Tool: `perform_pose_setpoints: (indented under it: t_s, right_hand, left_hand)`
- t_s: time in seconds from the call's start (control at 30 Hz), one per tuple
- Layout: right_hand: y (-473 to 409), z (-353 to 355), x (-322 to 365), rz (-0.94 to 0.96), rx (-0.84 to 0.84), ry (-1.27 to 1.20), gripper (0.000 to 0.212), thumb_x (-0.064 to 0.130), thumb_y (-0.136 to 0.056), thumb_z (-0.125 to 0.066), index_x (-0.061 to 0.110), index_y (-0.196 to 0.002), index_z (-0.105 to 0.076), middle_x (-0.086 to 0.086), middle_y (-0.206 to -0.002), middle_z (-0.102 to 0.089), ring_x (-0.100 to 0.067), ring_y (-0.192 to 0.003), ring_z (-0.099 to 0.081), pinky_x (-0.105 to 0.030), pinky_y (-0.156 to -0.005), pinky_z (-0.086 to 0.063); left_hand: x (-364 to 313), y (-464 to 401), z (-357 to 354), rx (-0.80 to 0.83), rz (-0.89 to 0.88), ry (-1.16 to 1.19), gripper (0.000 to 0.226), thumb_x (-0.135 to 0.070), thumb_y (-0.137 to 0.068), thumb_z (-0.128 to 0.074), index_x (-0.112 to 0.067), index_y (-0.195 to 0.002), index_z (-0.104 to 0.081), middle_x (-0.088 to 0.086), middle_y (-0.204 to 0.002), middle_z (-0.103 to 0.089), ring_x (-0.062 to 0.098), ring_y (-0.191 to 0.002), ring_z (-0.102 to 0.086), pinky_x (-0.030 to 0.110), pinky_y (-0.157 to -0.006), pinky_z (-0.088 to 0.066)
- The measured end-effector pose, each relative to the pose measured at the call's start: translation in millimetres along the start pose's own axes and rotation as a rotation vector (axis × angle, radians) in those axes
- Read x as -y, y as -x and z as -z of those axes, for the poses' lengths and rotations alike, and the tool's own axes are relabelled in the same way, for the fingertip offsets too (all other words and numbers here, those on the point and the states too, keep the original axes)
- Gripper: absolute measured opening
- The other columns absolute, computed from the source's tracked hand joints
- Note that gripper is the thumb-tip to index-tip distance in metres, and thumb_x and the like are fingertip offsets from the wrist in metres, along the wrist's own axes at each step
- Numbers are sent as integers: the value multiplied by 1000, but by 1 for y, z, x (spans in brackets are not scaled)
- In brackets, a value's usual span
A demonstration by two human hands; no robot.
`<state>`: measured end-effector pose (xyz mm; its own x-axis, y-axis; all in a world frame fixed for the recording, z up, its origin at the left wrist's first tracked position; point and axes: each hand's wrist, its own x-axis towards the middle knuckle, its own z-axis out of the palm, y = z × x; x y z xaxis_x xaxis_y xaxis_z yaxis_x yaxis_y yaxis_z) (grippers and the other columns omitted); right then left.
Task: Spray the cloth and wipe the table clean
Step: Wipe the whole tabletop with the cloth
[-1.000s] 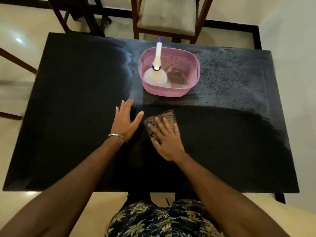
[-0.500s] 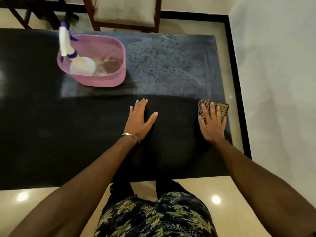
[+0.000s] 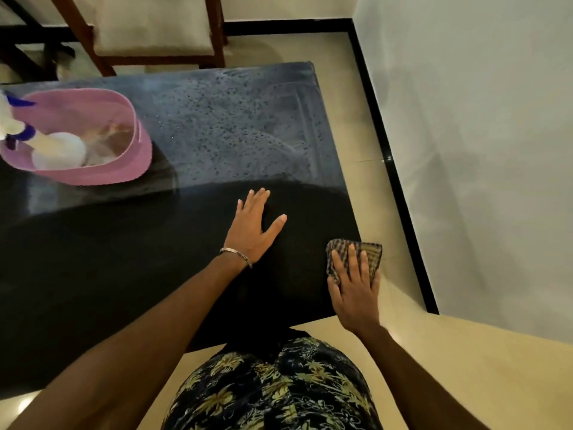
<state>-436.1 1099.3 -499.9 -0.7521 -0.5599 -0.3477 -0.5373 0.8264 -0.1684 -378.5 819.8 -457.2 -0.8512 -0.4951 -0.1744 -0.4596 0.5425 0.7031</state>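
A checked brown cloth [image 3: 369, 251] lies at the right edge of the black table [image 3: 124, 259], partly hanging past the edge. My right hand [image 3: 353, 287] presses flat on the cloth with straight fingers. My left hand [image 3: 252, 226], a metal bangle on its wrist, rests flat on the tabletop to the left of the cloth. A white spray bottle [image 3: 46, 144] with a blue nozzle leans inside a pink plastic basket [image 3: 136, 150] at the far left. The far right part of the table looks greyish and speckled with droplets; the near part is dark.
A wooden chair [image 3: 148, 29] with a pale seat stands behind the table's far side. A white wall [image 3: 480, 135] with a black skirting runs close along the right. Beige tiled floor shows between table and wall.
My right hand has slid the cloth from the table's middle to its right edge, then a little nearer along it. My view has turned right. My left hand stays flat on the table.
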Motion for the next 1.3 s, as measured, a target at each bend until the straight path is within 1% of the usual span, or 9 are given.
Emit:
perform_pose_setpoints:
  t_s: [0.2,0.4,0.53,0.63,0.8,0.93,1.03,1.13,1.3]
  right_hand:
    - [14,-9,-4,-32,-4,2,62,54,-99,-21,43,-157,-2,4,-167,0,-20,-154,8,-58,-120,-6]
    - [-16,7,1,17,28,6,62,55,-99,-19,46,-156,4,6,-167,4,-17,-153,13,-55,-121,-1]
    - [-81,29,14,83,56,2,61,58,-98,-14,46,-155,6,9,-165,16,-16,-151,22,-53,-121,8]
    - [-139,48,29,108,49,-5,61,58,-97,-12,49,-153,11,13,-161,25,-14,-149,27,-52,-120,10]
    - [-244,76,58,162,-19,3,62,57,-96,-11,48,-155,3,11,-164,16,-15,-150,21,-53,-121,6]
    - [-315,99,80,221,-60,16,63,57,-95,-10,45,-156,-3,6,-167,4,-20,-153,10,-55,-121,2]
    - [-372,112,96,241,-60,23,62,55,-97,-17,44,-157,-4,5,-168,3,-21,-153,8,-56,-120,1]
    - [-422,123,113,235,-82,47,60,54,-100,-22,43,-157,-7,5,-168,3,-22,-154,6,-58,-120,-3]
    - [-482,142,139,203,-81,38,58,52,-103,-26,42,-157,-8,5,-168,3,-22,-154,6,-57,-120,-2]
  left_hand:
    - [-4,-25,-5,22,-37,-14,71,-55,-94,-42,-18,-151,-24,-2,-159,-21,12,-149,-5,36,-121,1]
    - [-2,-56,5,7,-12,13,71,-55,-94,-43,-17,-151,-23,-1,-159,-22,13,-149,-5,37,-121,0]
    - [2,-90,10,-9,15,17,72,-56,-94,-42,-18,-152,-22,-2,-160,-20,12,-149,-4,37,-122,0]
    - [4,-117,13,-65,45,60,72,-56,-94,-43,-18,-152,-23,-3,-160,-21,10,-149,-3,37,-122,1]
    - [10,-165,14,-144,60,96,73,-57,-92,-43,-18,-151,-24,-5,-159,-22,8,-149,-3,34,-121,2]
    - [13,-204,24,-183,46,82,73,-56,-92,-43,-17,-151,-25,-5,-159,-22,8,-149,-3,32,-121,3]
    - [17,-232,34,-211,26,77,72,-56,-93,-44,-18,-151,-25,-5,-159,-21,9,-149,-3,32,-121,4]
    - [19,-251,45,-232,11,70,77,-63,-90,-38,-19,-151,-25,-6,-159,-20,8,-149,-2,30,-120,4]
    - [26,-258,56,-242,1,63,75,-64,-91,-37,-21,-152,-23,-9,-160,-18,7,-149,-1,31,-121,3]
